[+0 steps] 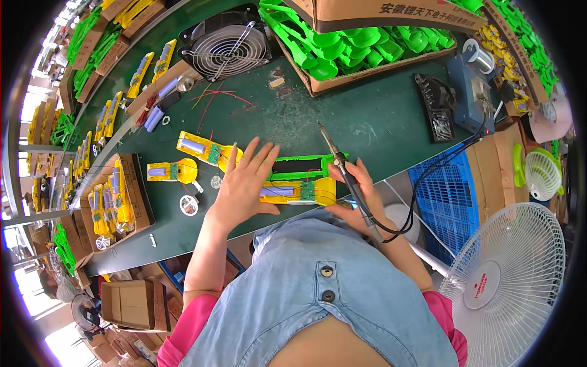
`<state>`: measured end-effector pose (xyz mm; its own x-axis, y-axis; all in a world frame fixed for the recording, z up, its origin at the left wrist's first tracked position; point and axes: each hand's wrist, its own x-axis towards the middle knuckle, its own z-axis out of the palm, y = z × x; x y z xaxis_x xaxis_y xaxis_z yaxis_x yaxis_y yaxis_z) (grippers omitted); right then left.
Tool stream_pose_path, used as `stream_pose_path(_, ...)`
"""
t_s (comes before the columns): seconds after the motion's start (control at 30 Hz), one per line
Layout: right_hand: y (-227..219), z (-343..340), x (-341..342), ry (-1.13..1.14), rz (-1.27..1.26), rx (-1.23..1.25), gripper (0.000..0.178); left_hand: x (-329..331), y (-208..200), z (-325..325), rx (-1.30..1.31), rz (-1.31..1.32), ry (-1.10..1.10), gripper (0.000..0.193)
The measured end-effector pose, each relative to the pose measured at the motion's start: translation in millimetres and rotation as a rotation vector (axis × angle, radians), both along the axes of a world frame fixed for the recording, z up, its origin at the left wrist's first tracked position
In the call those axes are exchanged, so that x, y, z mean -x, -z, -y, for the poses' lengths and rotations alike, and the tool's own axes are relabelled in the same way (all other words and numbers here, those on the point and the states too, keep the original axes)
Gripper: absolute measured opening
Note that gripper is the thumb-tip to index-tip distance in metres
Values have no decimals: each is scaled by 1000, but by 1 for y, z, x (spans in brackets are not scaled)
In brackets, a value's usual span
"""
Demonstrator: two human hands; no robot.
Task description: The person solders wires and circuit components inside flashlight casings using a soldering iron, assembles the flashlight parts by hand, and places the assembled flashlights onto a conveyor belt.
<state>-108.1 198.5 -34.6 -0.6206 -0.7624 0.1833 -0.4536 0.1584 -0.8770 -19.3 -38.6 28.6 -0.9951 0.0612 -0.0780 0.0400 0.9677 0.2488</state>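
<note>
The open yellow plastic housing lies between the hands on the dark-green desk, probably light and stiff; its green circuit board looks fragile, so rims suit gripping. The left hand spreads its fingers, clasping nothing visible; the right hand encircles a black-handled soldering iron.

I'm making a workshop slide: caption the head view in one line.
Right hand holding a soldering iron, left hand spread beside an open green plastic casing.
</note>
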Motion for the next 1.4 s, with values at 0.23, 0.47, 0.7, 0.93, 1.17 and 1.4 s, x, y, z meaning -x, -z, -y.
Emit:
stream_pose_path(0.23, -20, -7, -3, 87, -174, 158, 67, -10, 7, 4, -106, -88, -8, 83)
stream_pose_path(0.47, -16, -22, 7, 358, -94, 294, 53, -10, 23, -4, -324, -320, 25, 38)
stream_pose_path(0.7, 4, -29, 31, 388, -198, 237, 51, -7, -8, 21, -350, -345, 107, 35)
stream_pose_path(0.93, -3, -37, 44, 568, -287, 77, 33, 76, -140, 156, 15, -582, -314, 39)
stream_pose_path(1.17, 4, -36, 49, 675, -83, 113, 50, 227, -39, 311, 12, -496, -738, 57)
stream_pose_path(1.4, -1, -25, 63, 759, -12, 117, 54, 271, 66, 336, 38, -52, -655, 68)
